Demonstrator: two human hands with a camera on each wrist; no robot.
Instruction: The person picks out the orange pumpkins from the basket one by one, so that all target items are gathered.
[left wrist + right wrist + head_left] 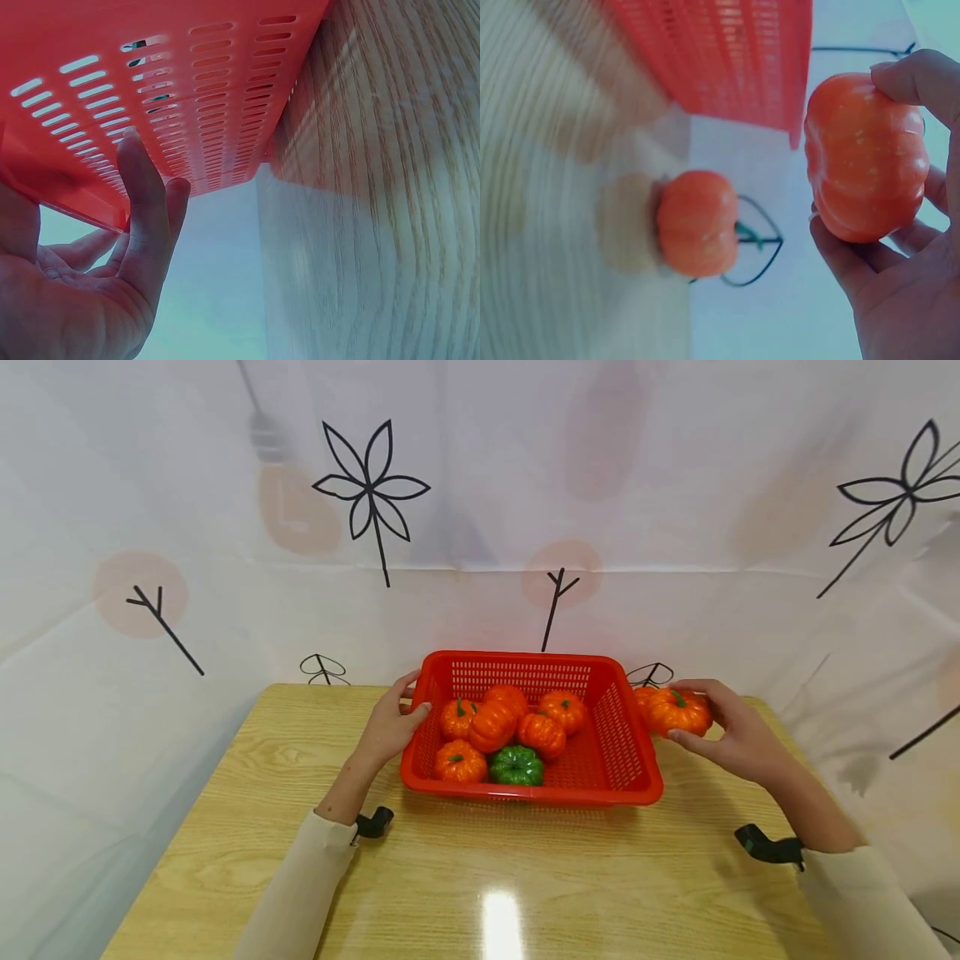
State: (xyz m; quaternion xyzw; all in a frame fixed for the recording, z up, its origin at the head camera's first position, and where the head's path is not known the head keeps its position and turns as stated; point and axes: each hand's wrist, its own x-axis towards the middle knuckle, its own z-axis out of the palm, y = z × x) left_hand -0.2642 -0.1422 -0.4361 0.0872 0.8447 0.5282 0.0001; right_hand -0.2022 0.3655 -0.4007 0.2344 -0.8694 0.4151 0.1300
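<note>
A red plastic basket [525, 794] with slotted walls sits toward the back of the table. My left hand [386, 727] grips its left rim, thumb over the top; in the left wrist view the fingers [142, 195] reach under the rim against the outer wall. Inside lie several small orange toy pumpkins [491, 727] and a green one [516, 766]. Just right of the basket, my right hand [738, 739] holds an orange pumpkin [866, 161] between thumb and fingers, above the table. Another orange pumpkin [697, 223] rests on the table beside the basket, partly hidden in the head view.
The wood-grain table [555, 877] extends in front of the basket and reflects a bright light. A pale cloth [480, 510] with printed leaves and twigs hangs behind the table. Black camera mounts [768, 845] are strapped to both wrists.
</note>
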